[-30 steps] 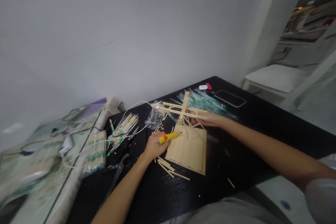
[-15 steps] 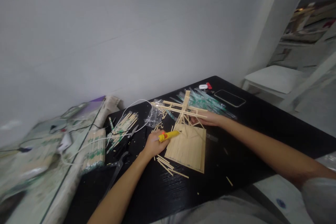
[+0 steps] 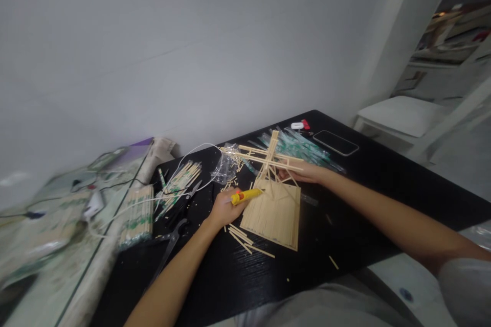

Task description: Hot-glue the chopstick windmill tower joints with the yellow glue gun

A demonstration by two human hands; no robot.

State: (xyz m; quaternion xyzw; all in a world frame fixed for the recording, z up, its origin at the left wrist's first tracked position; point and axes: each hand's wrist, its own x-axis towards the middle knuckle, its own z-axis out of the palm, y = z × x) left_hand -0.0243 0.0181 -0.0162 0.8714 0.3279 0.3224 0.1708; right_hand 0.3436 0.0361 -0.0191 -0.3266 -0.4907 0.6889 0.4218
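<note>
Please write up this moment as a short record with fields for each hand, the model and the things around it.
left hand: holds a yellow glue tube, tip at the model's base
right hand: grips the stick frame
model: frame upright on a flat stick platform
table: black, loose sticks by the platform
far side: phone, wrapped chopsticks
left of hands: scissors, white cable

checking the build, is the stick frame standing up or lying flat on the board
Standing up. The stick frame rises from the flat board, steadied by the right hand.
</note>
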